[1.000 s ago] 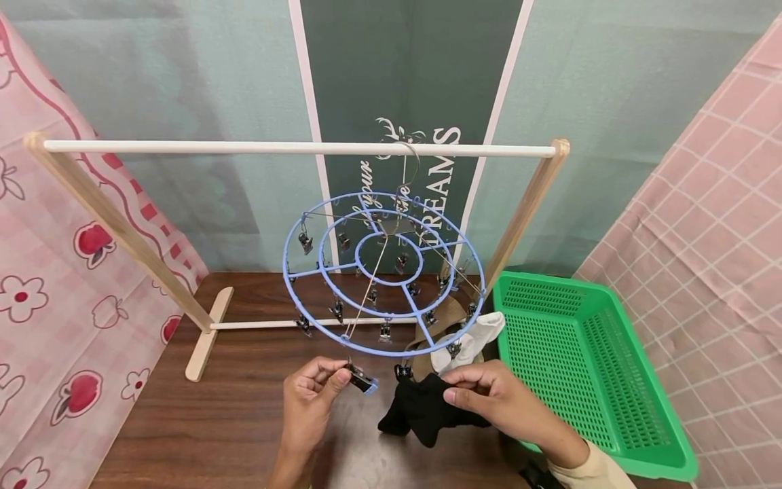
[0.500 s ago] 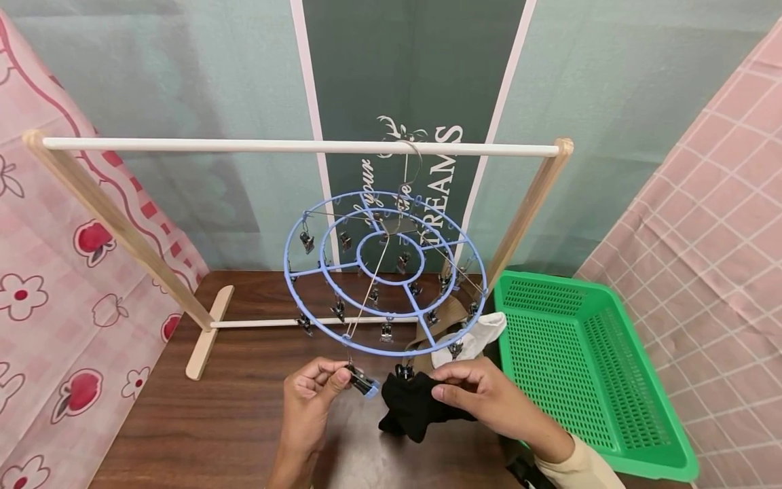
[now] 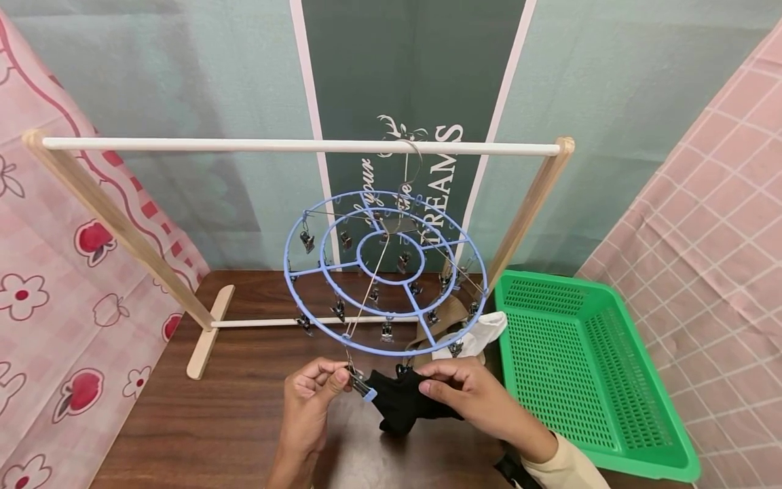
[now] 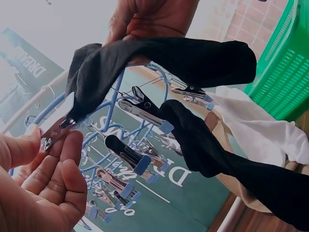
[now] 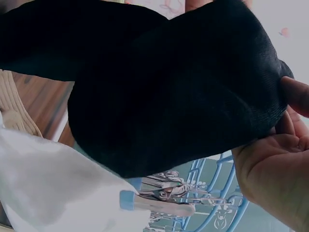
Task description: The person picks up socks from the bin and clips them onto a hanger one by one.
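My left hand (image 3: 313, 397) pinches a clip (image 3: 365, 390) hanging from the near rim of the blue round clip hanger (image 3: 360, 345). A black sock (image 3: 403, 401) is pinched between the thumb and fingers of my right hand (image 3: 467, 390). In the left wrist view, one end of this sock lies at the mouth of the held clip; whether the jaws grip it, I cannot tell. A second black sock (image 4: 198, 140) hangs from a neighbouring clip (image 4: 145, 113). Beyond it are a white sock (image 4: 260, 121) and a beige sock (image 4: 224, 145).
The hanger hooks over the white bar (image 3: 244, 146) of a wooden-legged rack (image 3: 528, 210). Several other clips dangle below its rings. A green plastic basket (image 3: 662, 407) stands on the brown table (image 3: 183, 421) at the right. Printed curtains surround the workspace.
My right hand has moved left with the black sock, bringing its end up to the clip. The left hand keeps its place, with the clip tilted slightly differently.
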`<control>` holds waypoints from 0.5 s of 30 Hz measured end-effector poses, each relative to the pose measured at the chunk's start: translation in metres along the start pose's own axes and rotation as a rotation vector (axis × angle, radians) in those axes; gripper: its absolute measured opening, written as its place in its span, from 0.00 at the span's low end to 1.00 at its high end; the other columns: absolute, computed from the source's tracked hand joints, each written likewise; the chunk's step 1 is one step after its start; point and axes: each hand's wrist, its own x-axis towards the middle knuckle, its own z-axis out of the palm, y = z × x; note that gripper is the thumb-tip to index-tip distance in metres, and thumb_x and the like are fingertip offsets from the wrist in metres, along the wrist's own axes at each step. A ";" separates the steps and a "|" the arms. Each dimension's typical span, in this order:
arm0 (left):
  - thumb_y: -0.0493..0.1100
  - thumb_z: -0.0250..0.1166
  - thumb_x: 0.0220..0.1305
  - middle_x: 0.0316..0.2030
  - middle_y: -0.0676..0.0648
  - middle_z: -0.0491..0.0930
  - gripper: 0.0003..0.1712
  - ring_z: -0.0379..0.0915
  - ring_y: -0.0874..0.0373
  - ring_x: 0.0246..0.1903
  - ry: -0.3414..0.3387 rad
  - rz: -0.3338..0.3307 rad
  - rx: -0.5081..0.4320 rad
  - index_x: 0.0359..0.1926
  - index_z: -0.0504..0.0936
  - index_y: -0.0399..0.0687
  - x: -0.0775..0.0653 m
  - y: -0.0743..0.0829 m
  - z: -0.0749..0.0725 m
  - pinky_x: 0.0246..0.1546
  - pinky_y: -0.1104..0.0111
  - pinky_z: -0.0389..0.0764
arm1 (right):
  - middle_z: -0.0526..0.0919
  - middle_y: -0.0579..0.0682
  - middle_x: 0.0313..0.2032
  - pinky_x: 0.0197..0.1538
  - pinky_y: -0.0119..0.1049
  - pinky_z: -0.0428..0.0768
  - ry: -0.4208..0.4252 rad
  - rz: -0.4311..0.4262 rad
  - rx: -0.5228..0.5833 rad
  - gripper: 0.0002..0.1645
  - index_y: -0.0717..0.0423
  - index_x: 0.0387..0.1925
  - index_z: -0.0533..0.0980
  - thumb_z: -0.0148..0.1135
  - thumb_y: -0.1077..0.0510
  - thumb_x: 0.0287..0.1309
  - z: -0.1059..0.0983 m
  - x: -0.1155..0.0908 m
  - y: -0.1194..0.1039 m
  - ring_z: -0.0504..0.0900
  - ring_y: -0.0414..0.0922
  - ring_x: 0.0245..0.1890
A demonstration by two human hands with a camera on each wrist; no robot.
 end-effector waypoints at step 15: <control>0.19 0.59 0.56 0.29 0.47 0.85 0.13 0.80 0.64 0.27 -0.032 0.028 -0.003 0.33 0.83 0.38 -0.001 -0.001 -0.005 0.29 0.75 0.80 | 0.84 0.51 0.35 0.30 0.29 0.80 0.008 0.100 0.038 0.08 0.66 0.41 0.81 0.60 0.65 0.63 0.011 -0.002 0.007 0.77 0.32 0.30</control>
